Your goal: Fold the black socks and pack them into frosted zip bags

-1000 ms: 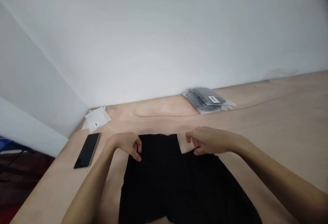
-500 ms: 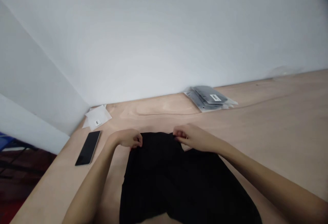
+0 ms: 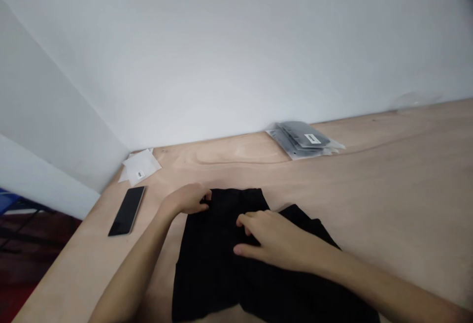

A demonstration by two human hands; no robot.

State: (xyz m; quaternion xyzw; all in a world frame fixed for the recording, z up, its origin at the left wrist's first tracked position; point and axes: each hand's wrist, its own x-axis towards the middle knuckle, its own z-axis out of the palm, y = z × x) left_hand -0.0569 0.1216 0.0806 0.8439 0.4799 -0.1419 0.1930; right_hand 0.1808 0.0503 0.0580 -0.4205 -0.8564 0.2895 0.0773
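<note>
The person's left hand (image 3: 186, 199) curls at the far edge of a black garment (image 3: 210, 264), the right hand (image 3: 269, 239) spread on top of it, on a plywood table (image 3: 369, 165), with a smartphone (image 3: 126, 210) nearby and a white sachet (image 3: 140, 166) and grey plastic packets (image 3: 301, 140) against the wall (image 3: 236, 52).

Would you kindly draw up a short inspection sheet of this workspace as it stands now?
Surface: pale plywood tabletop, grain visible.
Job's things: black cloth garment lying on the tabletop.
Clutter: black smartphone; white packets in the corner; grey bagged packs with a white label, against the wall.
Hands: left hand at the garment's far edge; right hand resting on top, fingers spread.
Cables: nothing seen.
Surroundings: white walls; dark floor and something blue beyond the table's left edge.
</note>
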